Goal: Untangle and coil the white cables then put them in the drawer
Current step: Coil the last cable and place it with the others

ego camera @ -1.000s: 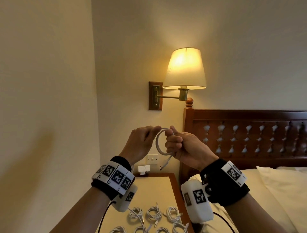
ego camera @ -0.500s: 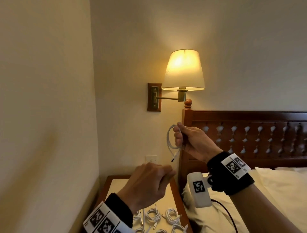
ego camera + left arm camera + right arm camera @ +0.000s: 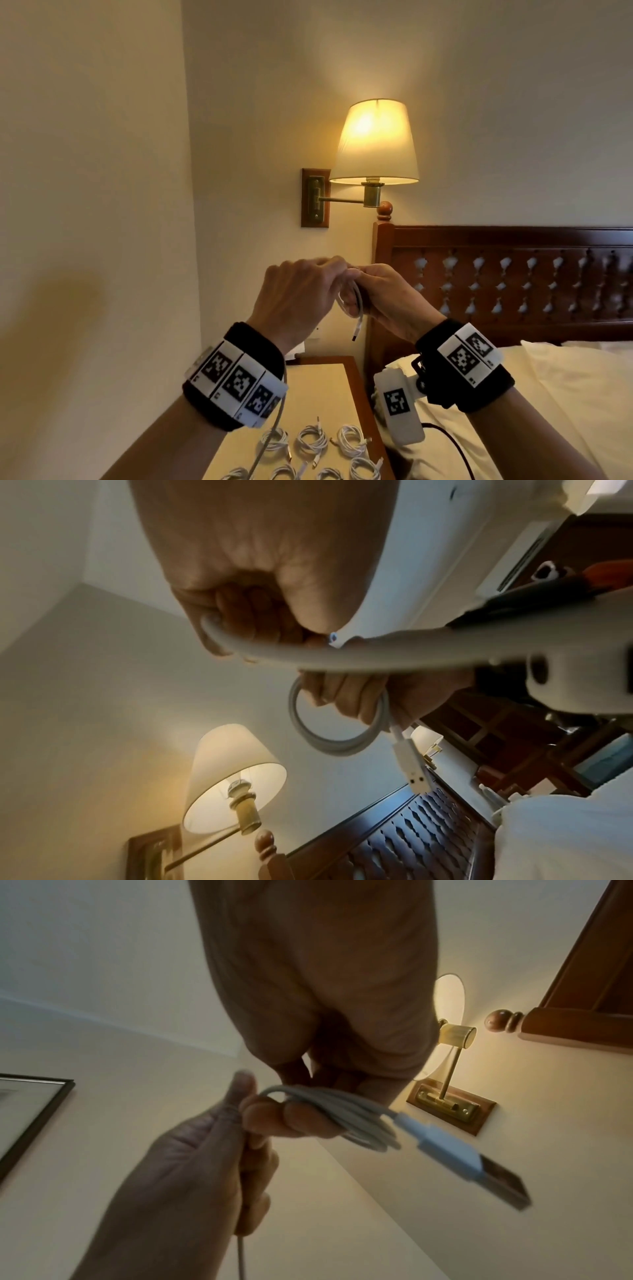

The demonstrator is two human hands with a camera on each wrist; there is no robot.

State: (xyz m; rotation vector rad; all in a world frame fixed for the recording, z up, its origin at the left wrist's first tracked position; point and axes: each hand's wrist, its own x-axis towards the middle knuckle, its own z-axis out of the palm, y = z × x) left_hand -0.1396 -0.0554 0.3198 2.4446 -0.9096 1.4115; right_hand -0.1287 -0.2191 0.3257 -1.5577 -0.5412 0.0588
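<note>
Both hands are raised in front of the wall. My right hand [image 3: 363, 294] grips a small coil of white cable [image 3: 354, 303], and the coil's USB plug [image 3: 356, 334] dangles below it. My left hand [image 3: 325, 274] touches the right one and pinches the loose strand [image 3: 219, 634] at the top of the coil [image 3: 339, 731]. The strand's tail [image 3: 274, 425] hangs down past my left wrist. In the right wrist view, the coil [image 3: 356, 1121] and plug [image 3: 455, 1158] show between the fingers [image 3: 294, 1121]. No drawer is in view.
Several coiled white cables [image 3: 310, 442] lie on the nightstand [image 3: 318, 380] below my hands. A lit wall lamp [image 3: 375, 144] hangs above. The dark wooden headboard [image 3: 496, 240] and bed with pillow [image 3: 565, 377] stand at the right. A wall closes the left side.
Half a second ago my left hand was down near the nightstand. It has come back up to the coil and meets the right hand. The right hand still holds the coil.
</note>
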